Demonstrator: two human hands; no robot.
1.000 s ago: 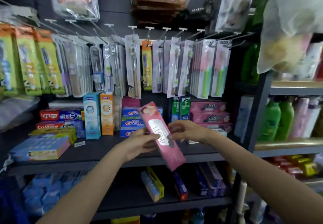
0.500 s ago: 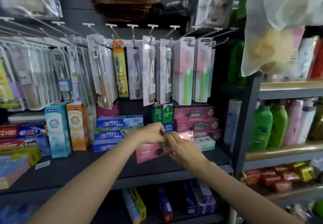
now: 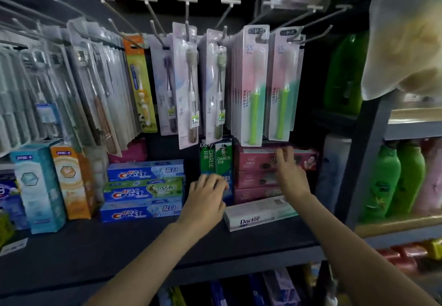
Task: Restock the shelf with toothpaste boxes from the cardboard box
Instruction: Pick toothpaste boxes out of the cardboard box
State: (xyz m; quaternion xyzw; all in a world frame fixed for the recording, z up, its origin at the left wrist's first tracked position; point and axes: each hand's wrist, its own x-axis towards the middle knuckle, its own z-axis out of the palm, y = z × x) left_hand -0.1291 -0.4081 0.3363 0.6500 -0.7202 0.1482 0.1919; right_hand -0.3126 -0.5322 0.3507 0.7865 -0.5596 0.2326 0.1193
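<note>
"Crest" stood on three stacked boxes (image 3: pixel 143 189) left of the left hand (image 3: pixel 205 200); "DARLIE" on green boxes (image 3: pixel 216 160) above it; "Doctor" on a white box (image 3: pixel 258 217) below the right hand (image 3: pixel 288 174).

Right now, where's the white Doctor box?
Head view, right of centre: Doctor box lies on the shelf before the pink stack, between both hands.

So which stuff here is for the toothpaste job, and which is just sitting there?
For the job:
- pink toothpaste boxes, stacked on the shelf
- right hand, touching that stack
- left hand, by the green boxes

Just there:
- hanging toothbrushes
- blue toothpaste boxes
- white box
- green bottles
</note>
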